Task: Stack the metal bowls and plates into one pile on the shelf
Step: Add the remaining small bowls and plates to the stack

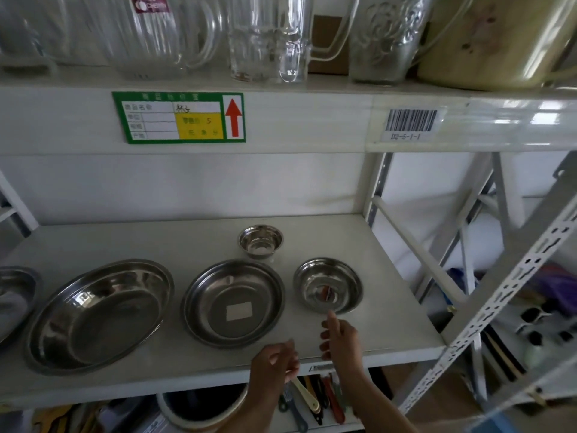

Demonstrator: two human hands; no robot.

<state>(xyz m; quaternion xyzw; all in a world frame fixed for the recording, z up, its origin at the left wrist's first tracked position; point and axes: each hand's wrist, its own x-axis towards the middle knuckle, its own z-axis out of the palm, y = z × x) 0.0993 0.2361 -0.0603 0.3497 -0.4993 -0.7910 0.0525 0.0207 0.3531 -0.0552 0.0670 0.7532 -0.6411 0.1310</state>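
Observation:
Metal dishes lie side by side on the white shelf [390, 332]. A big shallow bowl [100, 314] is at the left, a plate with a white sticker [233, 303] in the middle, a smaller bowl [327, 284] at the right. A tiny deep bowl [261, 241] stands behind the plate. Part of another metal dish [14, 295] shows at the left edge. My right hand [340, 339] hovers just in front of the smaller bowl, fingers apart, holding nothing. My left hand [276, 359] is at the shelf's front edge beside it, fingers loosely curled, with nothing in it.
Glass mugs [265, 35] and jugs stand on the shelf above, behind a green price label [178, 117]. White perforated uprights [499, 292] rise on the right. Below the shelf lie a dark pot [199, 407] and several utensils [315, 401].

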